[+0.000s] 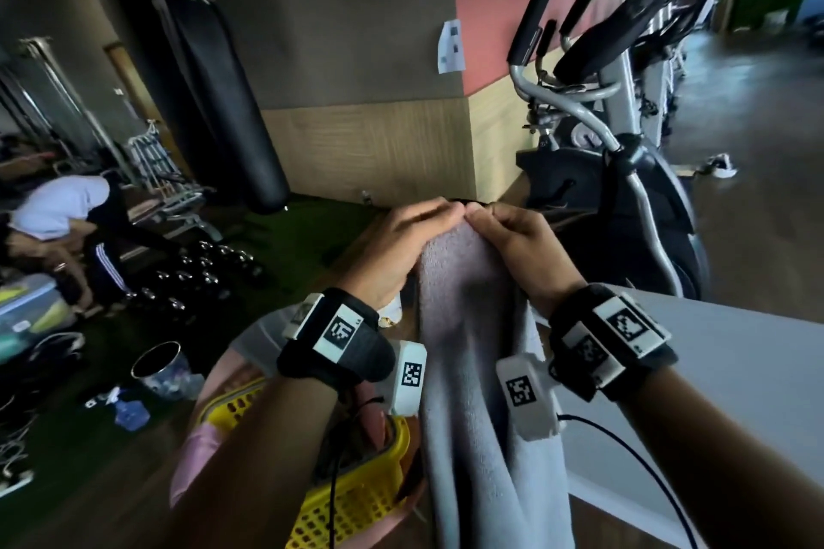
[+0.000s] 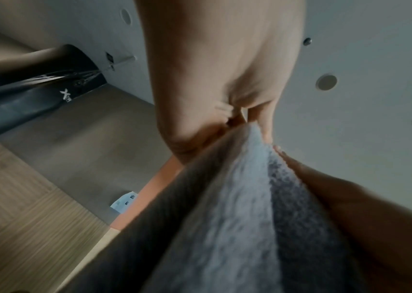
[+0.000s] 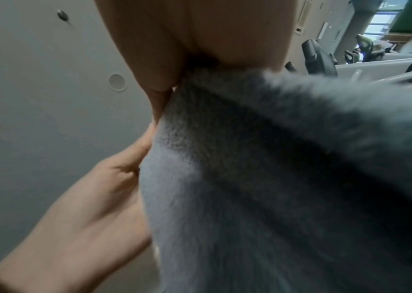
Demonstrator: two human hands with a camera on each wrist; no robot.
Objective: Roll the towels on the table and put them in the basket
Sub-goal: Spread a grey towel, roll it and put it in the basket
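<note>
A grey towel point(image 1: 468, 370) hangs lengthwise in front of me, held up by its top edge. My left hand point(image 1: 446, 214) pinches that edge between thumb and nearly straight fingers. My right hand point(image 1: 481, 218) grips the same edge just to the right, fingers curled. In the left wrist view the towel point(image 2: 237, 198) rises to the left hand point(image 2: 240, 123). In the right wrist view the right hand point(image 3: 174, 87) pinches the towel point(image 3: 275, 178). The yellow basket point(image 1: 356, 504) stands below my left forearm, its inside mostly hidden. The white table point(image 1: 735, 370) lies at the right.
An exercise bike point(image 1: 624, 192) stands behind the table, a black punching bag point(image 1: 214, 80) hangs at the left. A person point(image 1: 58, 210) bends over near dumbbells point(image 1: 200, 267) on the floor. Pink cloth point(image 1: 196, 450) lies by the basket, a metal cup point(image 1: 156, 366) further left.
</note>
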